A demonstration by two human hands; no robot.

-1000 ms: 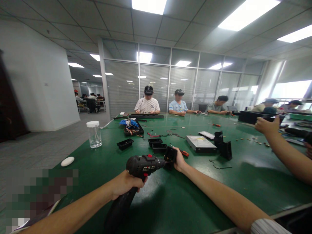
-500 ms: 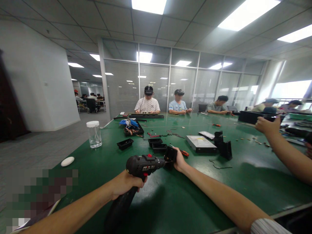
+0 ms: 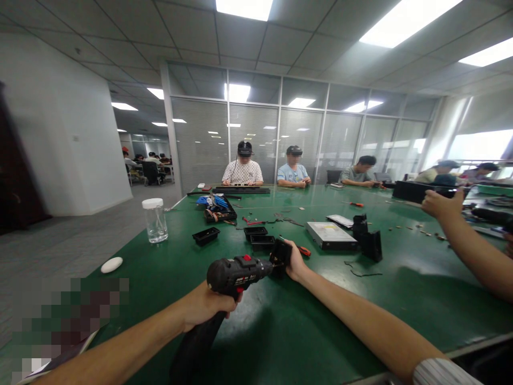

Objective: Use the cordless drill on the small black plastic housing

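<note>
Little has changed over the last second: left hand (image 3: pixel 206 307) stays clenched on the cordless driver (image 3: pixel 234 275), its nose against a small black part (image 3: pixel 280 255) gripped by the right hand (image 3: pixel 295 262) above the green table (image 3: pixel 280 331). Black trays (image 3: pixel 260 239), red-handled pliers (image 3: pixel 303 250) and a disc drive (image 3: pixel 331 236) lie just beyond; nothing blocks the work.

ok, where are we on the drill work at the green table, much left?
Looks done: three black trays lie apart on the green table. In hand: left hand grips the power drill, its tip at the small black part the right hand steadies. Probably left: the silver drive and black bracket lie untouched.
</note>
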